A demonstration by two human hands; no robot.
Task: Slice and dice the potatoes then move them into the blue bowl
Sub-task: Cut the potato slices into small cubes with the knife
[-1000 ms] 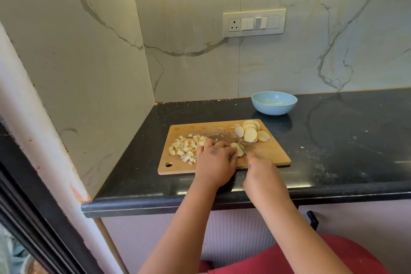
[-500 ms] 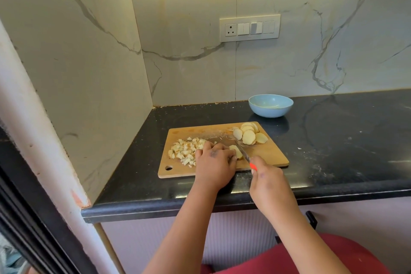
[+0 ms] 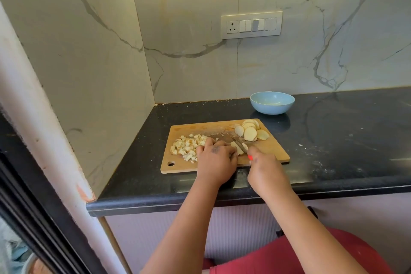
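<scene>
A wooden cutting board [image 3: 273, 151] lies on the black counter. A heap of diced potato [image 3: 189, 145] covers its left part, and round potato slices [image 3: 250, 132] are stacked at its far right corner. My left hand [image 3: 216, 159] holds down a potato slice [image 3: 237, 148] in the middle of the board with curled fingers. My right hand [image 3: 265, 170] grips a knife [image 3: 239, 144] with a red handle; its blade lies across that slice. The blue bowl [image 3: 272, 103] stands behind the board near the wall.
The black counter [image 3: 344, 140] runs on to the right, dusted with white specks. A marble wall closes the left side and the back, with a switch plate [image 3: 251, 25] above the bowl. The counter's front edge is just under my wrists.
My right hand has moved a little between frames, with the knife blade working on the slice under my left hand. The red handle tip now shows. Piles and bowl stay put.
</scene>
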